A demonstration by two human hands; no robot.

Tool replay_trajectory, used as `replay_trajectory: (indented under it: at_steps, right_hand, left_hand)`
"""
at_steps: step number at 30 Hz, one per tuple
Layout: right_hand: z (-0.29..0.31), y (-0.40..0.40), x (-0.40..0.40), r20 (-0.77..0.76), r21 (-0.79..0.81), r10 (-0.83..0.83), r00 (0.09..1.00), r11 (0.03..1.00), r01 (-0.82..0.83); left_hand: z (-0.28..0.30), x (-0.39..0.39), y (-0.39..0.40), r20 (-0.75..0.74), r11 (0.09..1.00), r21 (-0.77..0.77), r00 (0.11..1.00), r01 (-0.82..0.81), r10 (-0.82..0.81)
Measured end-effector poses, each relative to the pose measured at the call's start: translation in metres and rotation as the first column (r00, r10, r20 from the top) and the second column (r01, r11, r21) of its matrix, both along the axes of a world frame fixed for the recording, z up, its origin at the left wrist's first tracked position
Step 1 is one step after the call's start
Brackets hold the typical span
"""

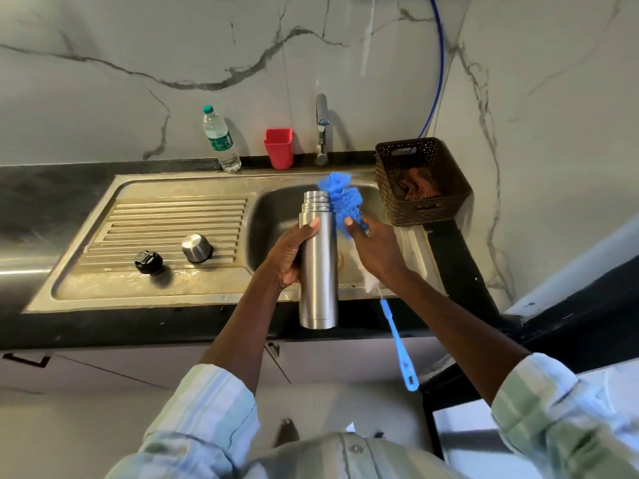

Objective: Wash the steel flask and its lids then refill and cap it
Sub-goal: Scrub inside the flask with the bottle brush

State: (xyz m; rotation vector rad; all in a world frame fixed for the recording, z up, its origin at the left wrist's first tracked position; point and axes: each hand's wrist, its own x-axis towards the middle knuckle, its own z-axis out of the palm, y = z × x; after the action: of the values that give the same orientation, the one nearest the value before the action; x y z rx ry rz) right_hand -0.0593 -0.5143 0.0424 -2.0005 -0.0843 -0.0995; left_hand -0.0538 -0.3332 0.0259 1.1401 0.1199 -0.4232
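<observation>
My left hand grips the uncapped steel flask upright over the front edge of the sink basin. My right hand holds a blue bottle brush by its bristle head, just right of the flask's threaded mouth. The brush's blue handle hangs down toward me under my right wrist. On the ribbed drainboard to the left sit the black inner lid and the steel cup lid, side by side and apart.
A tap stands behind the basin. A red cup and a plastic water bottle line the back wall. A brown perforated basket with cloth sits right of the sink. Black countertop surrounds the sink.
</observation>
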Motion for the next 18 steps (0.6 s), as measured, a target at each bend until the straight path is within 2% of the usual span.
replay_trajectory:
  at_steps: [4,8,11,13,16,18]
  right_hand:
    - [-0.008,0.001,-0.011,0.167,-0.096,0.064,0.984,0.994,-0.049]
    - [-0.01,-0.001,-0.004,0.033,0.009,-0.007,0.999,1.0,0.006]
    - [-0.013,0.007,-0.013,0.105,0.003,0.01,0.994,1.0,-0.011]
    - [-0.014,0.01,-0.014,0.12,-0.015,0.027,0.992,1.0,-0.025]
    - [-0.007,0.005,-0.007,0.04,0.098,-0.02,0.999,0.995,0.016]
    - [-0.004,0.006,-0.011,0.087,0.13,-0.025,0.996,0.991,0.014]
  left_hand:
    - [-0.001,0.005,0.002,0.074,1.0,-0.016,0.997,-0.018,0.019]
    - [0.001,0.002,-0.002,-0.013,0.994,-0.103,1.0,-0.022,0.021]
    - [0.002,0.001,-0.005,-0.01,0.998,-0.052,0.999,-0.045,0.045]
    - [0.004,-0.001,-0.006,0.016,1.0,0.001,1.0,0.006,-0.006]
    - [0.006,-0.001,-0.005,0.028,0.998,0.001,0.998,0.061,-0.061]
    - [0.008,0.001,-0.005,0.036,1.0,-0.003,0.999,0.015,-0.015]
